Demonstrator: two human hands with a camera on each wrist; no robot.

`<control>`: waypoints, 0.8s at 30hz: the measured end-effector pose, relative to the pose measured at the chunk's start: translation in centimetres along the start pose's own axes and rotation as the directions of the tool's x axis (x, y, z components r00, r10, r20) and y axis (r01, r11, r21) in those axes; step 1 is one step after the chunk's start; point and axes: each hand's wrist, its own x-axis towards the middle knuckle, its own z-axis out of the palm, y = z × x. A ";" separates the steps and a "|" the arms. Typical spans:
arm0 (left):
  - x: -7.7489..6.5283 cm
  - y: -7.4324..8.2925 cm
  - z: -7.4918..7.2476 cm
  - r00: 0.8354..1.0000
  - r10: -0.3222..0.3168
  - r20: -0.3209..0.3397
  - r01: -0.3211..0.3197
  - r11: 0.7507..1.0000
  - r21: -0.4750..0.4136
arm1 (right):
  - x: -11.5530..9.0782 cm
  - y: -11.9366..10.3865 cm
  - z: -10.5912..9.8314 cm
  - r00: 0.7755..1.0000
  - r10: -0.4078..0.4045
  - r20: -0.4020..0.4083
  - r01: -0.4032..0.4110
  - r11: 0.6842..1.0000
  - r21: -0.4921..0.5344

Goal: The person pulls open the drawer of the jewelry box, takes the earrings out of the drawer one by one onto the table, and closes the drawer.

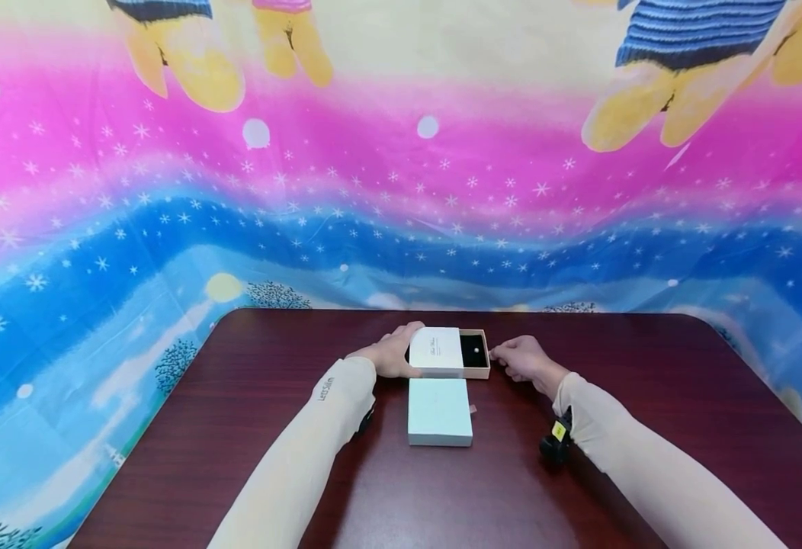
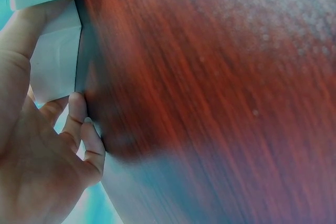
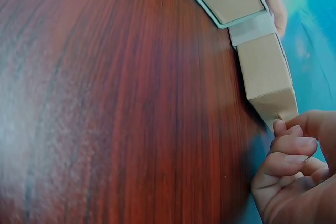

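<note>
In the head view, my left hand [image 1: 392, 353] grips a white box sleeve [image 1: 435, 343] by its left end, thumb on the near side. Partly pulled out of its right end is a tan drawer [image 1: 476, 374] with a black insert [image 1: 468, 352] and a small shiny piece on it. My right hand [image 1: 526, 358] is at the drawer's right end. The right wrist view shows its thumb and index finger pinching a small pull tab [image 3: 279, 116] on the drawer front. In the left wrist view, the left hand [image 2: 47, 156] has its fingers around the white sleeve [image 2: 58, 56].
A pale mint box [image 1: 438, 409] lies just in front of the white one, with a pinkish ribbon tab [image 1: 473, 409] at its right side. Both are on a dark red wooden table [image 1: 271, 457]. A colourful printed cloth [image 1: 373, 191] hangs behind the far edge.
</note>
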 end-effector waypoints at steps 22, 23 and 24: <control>-0.2 0.1 0.0 1.000 0.014 0.010 -0.014 1.000 -0.003 | 0.1 0.7 -0.6 1.000 -0.021 0.008 0.021 1.000 0.014; -0.2 0.1 0.0 1.000 0.014 0.009 -0.014 1.000 -0.006 | 0.1 0.8 -0.7 1.000 -0.020 0.008 0.020 1.000 0.017; -0.2 0.1 -0.1 1.000 0.013 0.008 -0.013 1.000 -0.006 | 0.1 0.8 -0.7 1.000 -0.022 0.011 0.022 1.000 0.015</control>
